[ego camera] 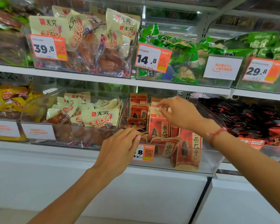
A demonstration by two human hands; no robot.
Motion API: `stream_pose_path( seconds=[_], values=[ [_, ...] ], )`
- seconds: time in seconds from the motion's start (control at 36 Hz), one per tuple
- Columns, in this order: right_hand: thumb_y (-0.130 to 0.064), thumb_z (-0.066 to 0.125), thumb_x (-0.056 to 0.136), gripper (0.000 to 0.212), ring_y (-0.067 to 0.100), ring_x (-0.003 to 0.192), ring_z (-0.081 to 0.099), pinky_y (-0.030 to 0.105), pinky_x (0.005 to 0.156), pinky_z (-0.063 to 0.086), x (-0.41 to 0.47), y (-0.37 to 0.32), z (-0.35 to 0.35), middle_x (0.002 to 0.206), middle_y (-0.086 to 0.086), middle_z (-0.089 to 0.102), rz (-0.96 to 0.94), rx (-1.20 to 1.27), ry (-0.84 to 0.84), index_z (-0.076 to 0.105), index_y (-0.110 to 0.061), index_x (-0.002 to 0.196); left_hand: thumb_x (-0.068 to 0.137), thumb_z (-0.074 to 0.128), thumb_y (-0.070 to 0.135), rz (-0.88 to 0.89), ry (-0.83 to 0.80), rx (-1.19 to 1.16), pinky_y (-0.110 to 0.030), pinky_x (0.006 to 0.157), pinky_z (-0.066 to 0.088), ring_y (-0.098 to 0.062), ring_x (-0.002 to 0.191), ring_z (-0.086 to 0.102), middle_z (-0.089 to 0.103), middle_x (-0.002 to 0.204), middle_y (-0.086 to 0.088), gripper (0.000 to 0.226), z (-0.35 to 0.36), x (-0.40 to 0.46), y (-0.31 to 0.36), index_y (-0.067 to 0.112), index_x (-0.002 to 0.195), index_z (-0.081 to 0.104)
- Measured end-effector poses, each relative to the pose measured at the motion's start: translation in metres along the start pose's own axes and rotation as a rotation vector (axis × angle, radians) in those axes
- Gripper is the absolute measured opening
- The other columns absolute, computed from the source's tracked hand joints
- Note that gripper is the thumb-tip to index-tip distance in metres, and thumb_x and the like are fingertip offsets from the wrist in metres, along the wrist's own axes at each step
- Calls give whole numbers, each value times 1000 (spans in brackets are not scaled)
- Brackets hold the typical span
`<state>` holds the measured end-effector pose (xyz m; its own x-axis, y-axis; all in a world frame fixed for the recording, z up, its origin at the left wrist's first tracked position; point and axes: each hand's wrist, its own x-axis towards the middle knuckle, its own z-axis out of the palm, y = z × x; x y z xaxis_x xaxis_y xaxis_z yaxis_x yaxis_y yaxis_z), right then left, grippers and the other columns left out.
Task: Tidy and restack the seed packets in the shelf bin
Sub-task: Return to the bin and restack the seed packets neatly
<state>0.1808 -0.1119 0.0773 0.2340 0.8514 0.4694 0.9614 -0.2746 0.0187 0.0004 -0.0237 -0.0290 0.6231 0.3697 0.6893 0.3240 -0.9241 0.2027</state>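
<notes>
Red-and-brown sunflower seed packets (pixel 158 126) fill a clear plastic shelf bin (pixel 207 160) on the lower shelf. Some stand upright, some lean or lie flat at the bin's left. One packet (pixel 190 149) stands against the front wall. My left hand (pixel 120 147) is at the bin's front left corner, fingertips pinching the edge of a flat-lying packet (pixel 136 125). My right hand (pixel 179 113) reaches into the bin from the right, its fingers on the top edges of the upright packets in the middle. A red string bracelet is on that wrist.
To the left stands a clear bin of cream snack packs (pixel 90 113), to the right a bin of black-and-red packs (pixel 249 117). The upper shelf (pixel 103 78) overhangs with more bins and price tags. An orange price tag (pixel 145 152) hangs on the seed bin's front.
</notes>
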Motion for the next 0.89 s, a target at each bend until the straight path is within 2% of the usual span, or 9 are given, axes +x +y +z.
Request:
stream_pose_path(
  seconds=[0.11,0.19,0.28,0.36,0.42,0.5,0.61,0.72,0.89],
  values=[
    [-35,49,93,52,31,133,36,48,110,25,32,15,35,143,11,43,131,-309,-401,37,-16,140,101,33,39,-17,-31,4,-15,56,38,-4,88,57,62,97,17,29,1,-1,-1,29,102,61],
    [-34,49,88,46,30,123,48,53,112,26,33,25,49,136,12,50,179,-241,-491,43,-14,129,99,30,40,-22,-30,-10,-17,56,42,-4,86,57,62,95,18,33,-1,-1,1,29,101,62],
    [-25,48,94,27,27,114,55,44,111,22,17,11,29,114,6,63,53,-284,-280,53,-14,118,100,43,31,-15,-42,-25,-14,58,36,-5,88,57,62,97,16,20,-1,-3,0,27,104,62],
    [-24,43,98,20,21,97,60,33,100,31,-14,-7,12,88,-5,59,-52,-174,-115,60,-20,108,100,35,36,0,-68,-14,-13,57,37,-5,88,58,62,99,16,28,-3,-5,-1,27,106,61],
    [-25,45,98,20,17,93,60,27,84,37,-31,-13,11,92,-7,64,-56,-93,-97,62,-23,109,101,36,35,-1,-98,-22,-15,59,39,-5,93,58,61,103,15,26,-6,-5,0,27,111,59],
    [-23,49,96,19,19,93,65,30,76,51,-39,-13,18,101,-5,70,-67,-54,-41,63,-26,108,102,36,34,-3,-141,-42,-14,68,38,-3,106,52,56,116,17,27,-8,-6,0,28,121,54],
    [-27,43,99,22,21,87,61,26,61,38,-44,-12,15,99,-2,67,-89,-120,105,61,-22,111,102,34,36,-31,-167,-87,-15,83,39,0,118,44,51,126,19,31,-13,-7,1,30,129,50],
    [-15,51,94,18,29,77,60,35,60,49,-49,-15,-7,90,4,67,-116,-87,398,65,-14,106,101,39,35,-56,-123,-122,-17,86,40,-2,117,48,53,125,18,31,-22,-6,2,30,128,52],
    [-5,52,93,22,24,81,52,35,69,41,-73,-28,-47,90,6,63,-171,87,777,62,-10,112,99,38,38,-105,-20,-231,-20,89,45,5,111,47,48,114,27,31,-41,-3,10,33,126,51]
  ],
)
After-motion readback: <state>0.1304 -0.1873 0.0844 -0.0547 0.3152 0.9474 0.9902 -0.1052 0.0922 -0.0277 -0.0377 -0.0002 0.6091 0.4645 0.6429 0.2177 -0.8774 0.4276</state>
